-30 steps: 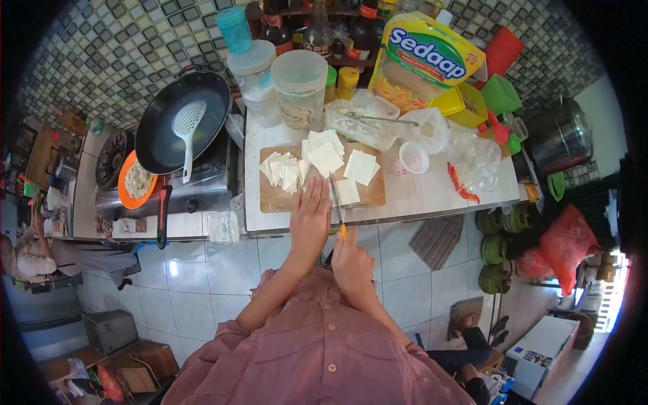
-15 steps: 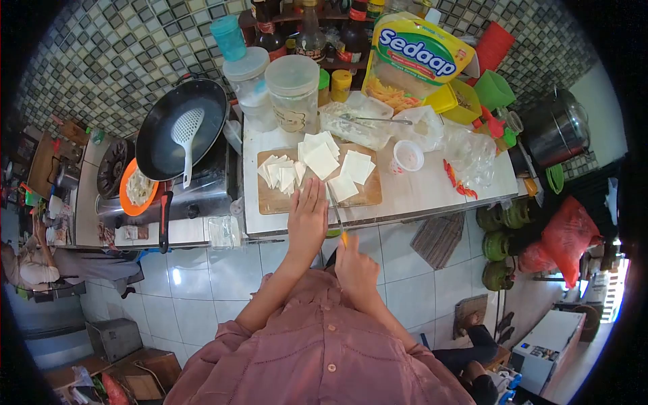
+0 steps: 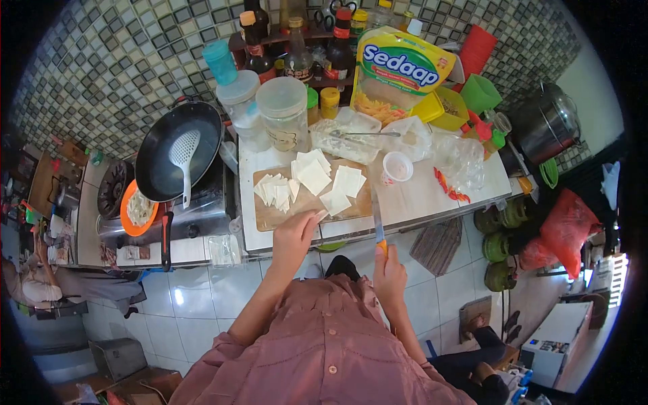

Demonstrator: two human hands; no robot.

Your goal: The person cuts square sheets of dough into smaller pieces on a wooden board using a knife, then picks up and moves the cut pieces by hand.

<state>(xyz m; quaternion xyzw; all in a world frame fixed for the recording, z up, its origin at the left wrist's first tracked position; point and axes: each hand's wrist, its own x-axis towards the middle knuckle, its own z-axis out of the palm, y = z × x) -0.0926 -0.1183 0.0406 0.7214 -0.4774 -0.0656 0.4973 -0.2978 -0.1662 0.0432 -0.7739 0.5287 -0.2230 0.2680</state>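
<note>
My right hand (image 3: 390,275) grips a knife (image 3: 378,219) by its orange handle, blade pointing away from me just past the right edge of the wooden cutting board (image 3: 270,216). At the board's front edge, my left hand (image 3: 295,236) has its fingers drawn together; whether they pinch anything is too small to make out. On the board lie thin pale square sheets, like dumpling skins: a stack (image 3: 313,177) in the middle and a few overlapping squares (image 3: 347,182) on the right. Narrower cut pieces (image 3: 275,192) are fanned out at the left.
Left of the board, a black wok (image 3: 165,125) holding a white slotted spatula (image 3: 184,150) sits on the stove, beside an orange plate (image 3: 128,226). Behind stand lidded jars (image 3: 282,115), sauce bottles and a Sedaap packet (image 3: 398,74). Red chillies (image 3: 449,185) lie at right.
My right hand has moved the knife from among the sheets to the board's right edge. My left hand has drawn back toward me, off the sheets to the front edge.
</note>
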